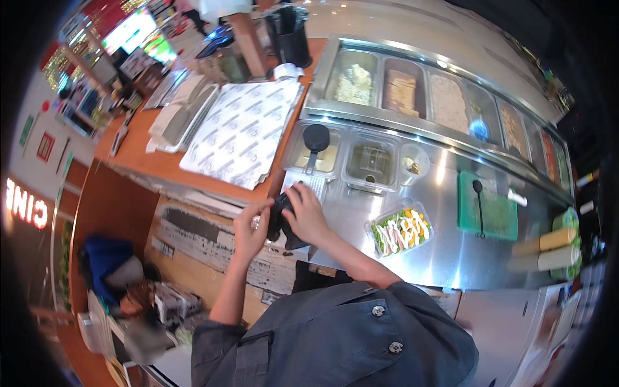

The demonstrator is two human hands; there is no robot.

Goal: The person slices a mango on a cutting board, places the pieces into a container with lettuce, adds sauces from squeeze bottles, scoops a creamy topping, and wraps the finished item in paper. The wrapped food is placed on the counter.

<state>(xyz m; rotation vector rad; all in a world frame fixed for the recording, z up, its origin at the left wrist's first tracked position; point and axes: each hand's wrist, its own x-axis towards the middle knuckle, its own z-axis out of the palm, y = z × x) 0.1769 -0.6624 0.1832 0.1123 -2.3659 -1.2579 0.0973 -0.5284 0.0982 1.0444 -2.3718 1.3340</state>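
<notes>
Near the counter's front edge, the left hand (251, 222) and right hand (304, 213) both close on a black glove (282, 219), or so it looks through the blur; it seems to be going onto the right hand, and pulling it snug would need a firm tug at the cuff; to the right sits a clear salad tray (400, 229); farther off, the lidded steel wells (342, 155).
</notes>
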